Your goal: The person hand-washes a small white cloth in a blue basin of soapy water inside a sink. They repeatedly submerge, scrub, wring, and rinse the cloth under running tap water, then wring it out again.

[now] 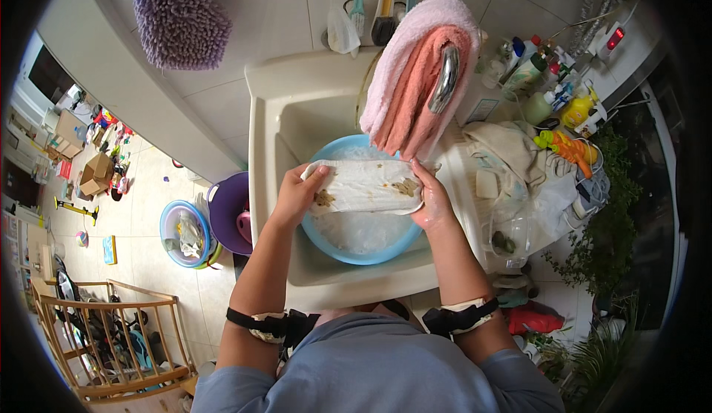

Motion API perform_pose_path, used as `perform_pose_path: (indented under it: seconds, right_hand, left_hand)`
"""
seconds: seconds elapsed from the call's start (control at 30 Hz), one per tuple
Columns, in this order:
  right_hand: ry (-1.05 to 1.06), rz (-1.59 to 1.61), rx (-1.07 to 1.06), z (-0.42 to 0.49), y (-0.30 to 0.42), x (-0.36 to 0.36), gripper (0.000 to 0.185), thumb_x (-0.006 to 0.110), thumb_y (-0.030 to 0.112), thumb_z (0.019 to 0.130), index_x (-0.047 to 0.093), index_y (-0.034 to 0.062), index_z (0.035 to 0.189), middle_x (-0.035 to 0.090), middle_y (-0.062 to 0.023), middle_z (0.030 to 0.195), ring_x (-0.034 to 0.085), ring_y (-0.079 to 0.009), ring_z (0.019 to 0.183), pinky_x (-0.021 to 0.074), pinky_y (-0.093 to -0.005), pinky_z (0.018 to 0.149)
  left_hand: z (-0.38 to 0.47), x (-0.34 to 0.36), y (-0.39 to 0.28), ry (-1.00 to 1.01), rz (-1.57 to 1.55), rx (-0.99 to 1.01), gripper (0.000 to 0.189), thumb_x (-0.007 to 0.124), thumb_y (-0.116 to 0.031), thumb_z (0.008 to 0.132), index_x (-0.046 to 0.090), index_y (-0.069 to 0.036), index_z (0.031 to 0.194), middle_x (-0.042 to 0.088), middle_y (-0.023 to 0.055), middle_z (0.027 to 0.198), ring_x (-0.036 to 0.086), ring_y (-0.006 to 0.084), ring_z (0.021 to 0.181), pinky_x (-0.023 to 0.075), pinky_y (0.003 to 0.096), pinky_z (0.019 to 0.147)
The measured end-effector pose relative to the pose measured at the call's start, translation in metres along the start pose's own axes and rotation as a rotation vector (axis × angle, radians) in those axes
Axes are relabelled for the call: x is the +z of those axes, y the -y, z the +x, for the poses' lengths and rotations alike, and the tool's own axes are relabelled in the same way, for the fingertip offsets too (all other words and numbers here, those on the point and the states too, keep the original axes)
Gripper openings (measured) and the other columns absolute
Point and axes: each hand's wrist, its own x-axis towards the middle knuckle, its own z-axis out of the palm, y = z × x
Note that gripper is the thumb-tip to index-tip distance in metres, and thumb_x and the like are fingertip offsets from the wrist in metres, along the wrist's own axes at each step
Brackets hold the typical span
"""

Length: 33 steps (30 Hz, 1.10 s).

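Note:
Between my two hands a white cloth [367, 187] with brown printed or stained patches is stretched flat. My left hand [300, 193] grips its left end, thumb on top. At the other end, my right hand [433, 196] holds the edge and looks wet. Below the cloth is a light blue basin [356, 258] with sudsy, whitish water [361, 237]. The basin stands inside a cream laundry sink [311, 109]. Pink and coral towels [411, 84] hang over the faucet [446, 79] just beyond my right hand.
Soap bar [487, 184], clear plastic container [509, 235] and crumpled cloths [506, 148] lie on the right counter. Several bottles [537, 90] stand behind them. Brushes [385, 12] hang on the tiled wall. Left of the sink are a purple bucket [228, 212] and a smaller basin [167, 235].

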Motion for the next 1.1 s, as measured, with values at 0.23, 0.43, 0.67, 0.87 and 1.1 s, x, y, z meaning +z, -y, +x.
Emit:
perform_pose_path:
  seconds: [0.23,0.43,0.67,0.87,1.1]
  right_hand:
    - [-0.049,0.025,-0.056,-0.002,0.006,0.0,0.033,0.053,0.015,0.087,0.053,0.0061,0.119,0.058,-0.0069,0.114,0.054,-0.0187,0.108,0.0397,-0.0378,0.097]
    - [0.302,0.065,0.068,-0.005,-0.012,0.047,0.066,0.046,-0.006,0.069,0.035,0.0019,0.133,0.046,-0.0133,0.128,0.045,-0.0265,0.121,0.0337,-0.0414,0.105]
    - [0.312,-0.06,0.091,-0.014,-0.001,0.053,0.06,0.042,-0.014,0.075,0.036,0.0059,0.132,0.046,-0.0108,0.124,0.052,-0.0226,0.11,0.0422,-0.0367,0.096]
    - [0.328,-0.587,0.014,-0.012,0.007,0.059,0.051,0.052,-0.004,0.081,0.04,0.0078,0.129,0.051,-0.0039,0.118,0.051,-0.0129,0.106,0.0426,-0.0278,0.089]
    - [0.325,-0.695,-0.076,-0.015,0.024,0.065,0.035,0.053,0.008,0.089,0.049,0.0019,0.123,0.056,-0.0049,0.111,0.053,-0.0116,0.1,0.0427,-0.027,0.088]
  left_hand:
    - [-0.009,-0.013,-0.001,0.092,0.054,-0.109,0.033,0.063,-0.03,0.087,0.062,0.002,0.098,0.064,0.0037,0.08,0.058,0.0092,0.072,0.046,0.0236,0.064]
    - [-0.007,0.032,0.002,0.641,0.703,0.001,0.068,0.076,-0.032,0.073,0.046,0.0,0.125,0.059,0.0115,0.11,0.055,0.0231,0.104,0.0422,0.0333,0.091]
    - [-0.003,0.035,0.004,0.629,0.233,0.043,0.088,0.083,-0.028,0.064,0.036,-0.003,0.134,0.046,0.0095,0.131,0.044,0.0217,0.119,0.0321,0.0337,0.102]
    - [0.001,0.033,-0.009,0.68,-0.519,-0.058,0.078,0.078,-0.028,0.07,0.038,-0.002,0.132,0.051,0.0077,0.124,0.05,0.0199,0.111,0.0381,0.0352,0.097]
    - [0.009,0.048,-0.024,0.175,-0.124,-0.07,0.037,0.065,-0.011,0.084,0.051,0.001,0.116,0.062,0.009,0.099,0.061,0.0138,0.084,0.0503,0.0276,0.072]
